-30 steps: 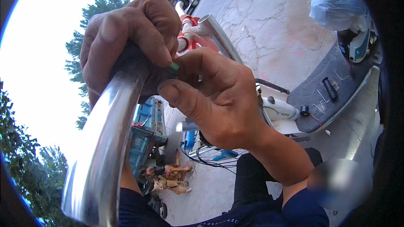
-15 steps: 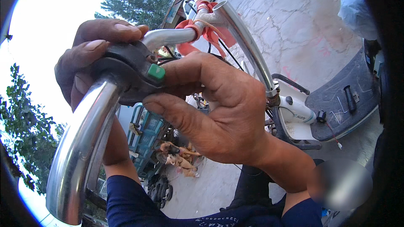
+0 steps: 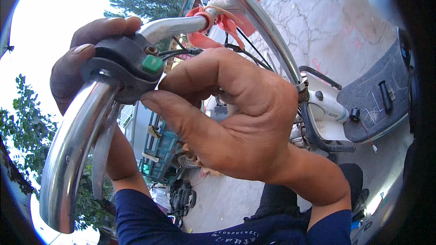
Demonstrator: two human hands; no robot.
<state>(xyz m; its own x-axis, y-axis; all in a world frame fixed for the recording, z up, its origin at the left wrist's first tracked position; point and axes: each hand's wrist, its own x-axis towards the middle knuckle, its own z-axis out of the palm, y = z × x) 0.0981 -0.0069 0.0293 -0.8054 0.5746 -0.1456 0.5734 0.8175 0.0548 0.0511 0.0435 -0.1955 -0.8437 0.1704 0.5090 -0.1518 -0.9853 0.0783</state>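
A dark plastic switch housing (image 3: 120, 68) with a small green button (image 3: 152, 64) sits clamped on a chrome handlebar (image 3: 72, 154), close under the camera and high above the pavement; thin black cables (image 3: 181, 52) run out of it toward the bar's centre, where red tape (image 3: 213, 22) is wound around the tube. The left hand (image 3: 77, 63) wraps the housing from behind, its fingers clenched over the top and thumb pressed on the near edge; the right hand (image 3: 231, 113) comes in from the other side, its fingers curled in against the housing's underside, though what they pinch there is hidden and I cannot tell if they hold anything. A brake lever (image 3: 102, 154) hangs below the bar. Further out lie the cracked concrete ground (image 3: 327, 18), a scooter's white body (image 3: 327, 109) and dark footboard (image 3: 377, 100). The step in hand looks to be seating or adjusting the housing on the bar; the next move would likely call for holding it steady with the left while the right works the underside without straining the cables.
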